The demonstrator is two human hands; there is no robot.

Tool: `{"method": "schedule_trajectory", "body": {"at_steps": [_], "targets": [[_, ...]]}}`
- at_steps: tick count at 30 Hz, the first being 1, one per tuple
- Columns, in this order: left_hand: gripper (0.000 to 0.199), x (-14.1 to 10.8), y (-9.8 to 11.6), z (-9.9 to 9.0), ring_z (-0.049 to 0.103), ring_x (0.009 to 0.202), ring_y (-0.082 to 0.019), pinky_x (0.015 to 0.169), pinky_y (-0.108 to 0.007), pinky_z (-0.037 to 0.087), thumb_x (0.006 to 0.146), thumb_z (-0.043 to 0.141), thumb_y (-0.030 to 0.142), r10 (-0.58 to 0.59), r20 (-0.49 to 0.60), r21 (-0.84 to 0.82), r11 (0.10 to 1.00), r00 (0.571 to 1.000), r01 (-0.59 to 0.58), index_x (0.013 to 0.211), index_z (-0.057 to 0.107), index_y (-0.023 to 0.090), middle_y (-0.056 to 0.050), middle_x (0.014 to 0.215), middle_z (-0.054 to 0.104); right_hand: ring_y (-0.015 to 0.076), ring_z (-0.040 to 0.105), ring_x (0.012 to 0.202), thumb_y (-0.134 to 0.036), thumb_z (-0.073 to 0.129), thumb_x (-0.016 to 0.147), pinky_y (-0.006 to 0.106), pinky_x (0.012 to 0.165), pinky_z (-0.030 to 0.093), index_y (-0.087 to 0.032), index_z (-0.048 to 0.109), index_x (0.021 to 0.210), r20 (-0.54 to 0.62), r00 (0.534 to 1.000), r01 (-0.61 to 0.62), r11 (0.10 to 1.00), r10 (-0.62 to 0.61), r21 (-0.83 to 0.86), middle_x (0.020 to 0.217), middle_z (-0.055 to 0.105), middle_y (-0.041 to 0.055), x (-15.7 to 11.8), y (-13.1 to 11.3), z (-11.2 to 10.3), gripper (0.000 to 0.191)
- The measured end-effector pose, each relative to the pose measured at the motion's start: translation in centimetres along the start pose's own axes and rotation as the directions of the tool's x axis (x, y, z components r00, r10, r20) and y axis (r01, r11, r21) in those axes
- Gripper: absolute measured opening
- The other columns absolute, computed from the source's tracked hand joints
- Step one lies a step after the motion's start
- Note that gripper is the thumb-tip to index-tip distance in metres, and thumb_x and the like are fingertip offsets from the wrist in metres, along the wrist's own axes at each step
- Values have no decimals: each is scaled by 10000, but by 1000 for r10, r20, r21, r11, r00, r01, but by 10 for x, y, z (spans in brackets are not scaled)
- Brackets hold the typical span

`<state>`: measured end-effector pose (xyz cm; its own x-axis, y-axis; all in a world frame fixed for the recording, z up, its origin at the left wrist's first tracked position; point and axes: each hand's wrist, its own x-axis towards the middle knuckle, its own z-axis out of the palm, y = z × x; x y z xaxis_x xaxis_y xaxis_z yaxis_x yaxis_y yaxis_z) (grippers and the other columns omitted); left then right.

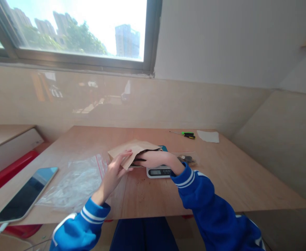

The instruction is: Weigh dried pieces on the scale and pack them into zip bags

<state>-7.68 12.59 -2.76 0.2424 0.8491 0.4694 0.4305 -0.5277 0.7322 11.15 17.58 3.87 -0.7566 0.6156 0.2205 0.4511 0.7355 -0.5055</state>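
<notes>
The bare left hand (117,167) extends toward the far right, fingers stretched and thumb parted below them. The bare right hand (155,158) points left, its wrist (175,163) bent and its fingertips hidden. The left arm (78,226) and right arm (210,198) wear bright blue sleeves with white-striped cuffs. Dark blue-trousered legs (144,235) show between them, nearest.

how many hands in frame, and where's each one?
2. The left hand holds the paper bag at its near left edge; the right hand reaches into its opening, some fingertips hidden inside.
</notes>
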Motion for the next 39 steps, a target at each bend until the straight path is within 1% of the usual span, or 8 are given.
{"method": "schedule_trajectory", "body": {"at_steps": [3, 8, 16, 19, 22, 25, 33, 39], "targets": [[423, 1, -1, -1, 508, 1285, -248, 1061, -441, 404, 851, 608, 379, -3, 34, 10, 1000, 999, 2, 1245, 514, 257, -107, 1388, 546, 183, 600, 1146, -188, 562, 892, 310, 1028, 431, -226, 710, 1046, 181, 983, 25, 999, -33, 44, 1187, 689, 21, -10, -2, -7, 217], [445, 1, -3, -4, 502, 1293, -245, 1070, -432, 402, 835, 627, 381, -12, 45, 12, 1000, 999, 12, 1250, 514, 267, -89, 1382, 557, 205, 630, 1066, -328, 550, 923, 301, 915, 478, -174, 659, 1160, 204, 978, -63, 997, 52, 47, 1197, 675, 89, -26, -6, -19, 303], [394, 7, 0, -11, 546, 1244, -263, 1050, -422, 420, 854, 580, 415, -61, 42, -12, 998, 997, 62, 1210, 555, 247, -75, 1319, 608, 177, 642, 846, -334, 506, 946, 283, 785, 458, -195, 719, 931, -188, 980, -78, 996, 69, -38, 932, 733, 38, -52, -20, -28, 255], [390, 10, -2, -13, 536, 1250, -262, 1051, -415, 416, 871, 546, 416, -86, 28, -50, 995, 996, 87, 1213, 557, 227, -80, 1321, 602, 179, 639, 802, -362, 467, 957, 288, 767, 462, -171, 714, 869, -355, 923, -150, 988, 148, 22, 857, 725, 45, -66, -17, -35, 324], [401, 15, -5, -16, 531, 1248, -261, 1055, -415, 402, 885, 518, 429, -98, 4, -96, 991, 995, 98, 1215, 553, 204, -95, 1308, 605, 201, 660, 877, -399, 430, 965, 294, 764, 489, -169, 699, 972, -517, 811, -217, 961, 276, 171, 961, 731, 58, -86, 1, -39, 354], [426, 21, -5, -18, 555, 1212, -269, 1048, -420, 402, 884, 500, 466, -133, -40, -112, 985, 990, 128, 1199, 557, 185, -101, 1258, 636, 238, 662, 945, -391, 437, 960, 350, 831, 496, -175, 710, 975, -593, 749, -326, 944, 295, 59, 1020, 734, 82, -107, 30, -27, 348], [429, 26, -2, -22, 580, 1181, -280, 1026, -413, 431, 857, 524, 480, -132, -44, -127, 984, 990, 125, 1160, 583, 182, -100, 1230, 659, 308, 599, 1080, -254, 424, 967, 479, 922, 443, -190, 640, 1224, -478, 785, -608, 640, 395, -470, 1221, 668, 128, -120, 82, 33, 342], [419, 25, -7, -23, 571, 1195, -288, 1022, -432, 439, 840, 565, 456, -137, -21, -197, 972, 990, 130, 1163, 591, 190, -107, 1241, 650, 315, 513, 1227, -240, 430, 937, 536, 1014, 387, -140, 583, 1277, -460, 805, -552, 758, 375, -349, 1371, 550, 159, -117, 84, 37, 386]]}}
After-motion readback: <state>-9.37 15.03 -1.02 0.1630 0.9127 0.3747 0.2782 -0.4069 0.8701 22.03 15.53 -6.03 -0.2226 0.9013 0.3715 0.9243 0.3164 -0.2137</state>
